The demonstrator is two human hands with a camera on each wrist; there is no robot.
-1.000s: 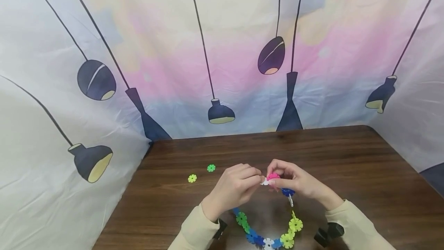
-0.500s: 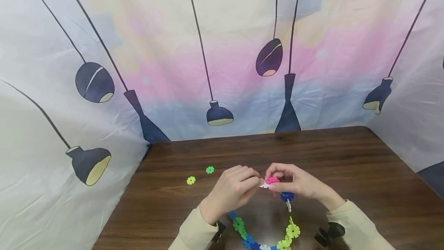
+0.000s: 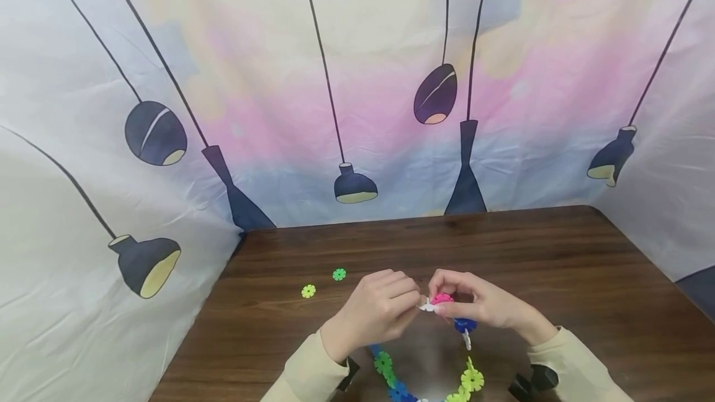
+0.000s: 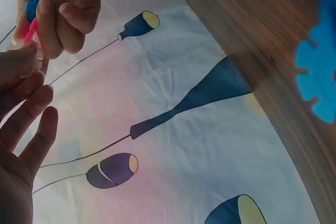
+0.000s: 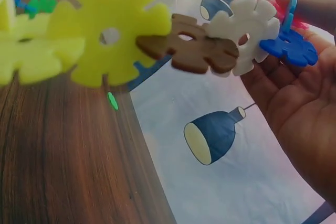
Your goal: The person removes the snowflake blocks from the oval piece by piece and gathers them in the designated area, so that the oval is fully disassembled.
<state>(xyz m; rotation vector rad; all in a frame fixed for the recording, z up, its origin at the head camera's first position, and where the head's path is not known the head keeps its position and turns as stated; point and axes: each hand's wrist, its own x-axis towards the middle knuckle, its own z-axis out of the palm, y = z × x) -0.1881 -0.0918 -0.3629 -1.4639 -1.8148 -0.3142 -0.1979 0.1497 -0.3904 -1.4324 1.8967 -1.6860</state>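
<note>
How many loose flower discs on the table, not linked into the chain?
2: a yellow disc and, behind it to the right, a green disc, both left of the hands. Others may be hidden.

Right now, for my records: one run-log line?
left hand: holds white disc | right hand: holds pink disc | loose on table: green disc, yellow disc

Pink disc (image 3: 443, 298); half-hidden disc (image 3: 427, 306) seemingly white; table (image 3: 268, 340) brown, wood-grained; backdrop (image 3: 385, 104) pastel, lamp-printed.
</note>
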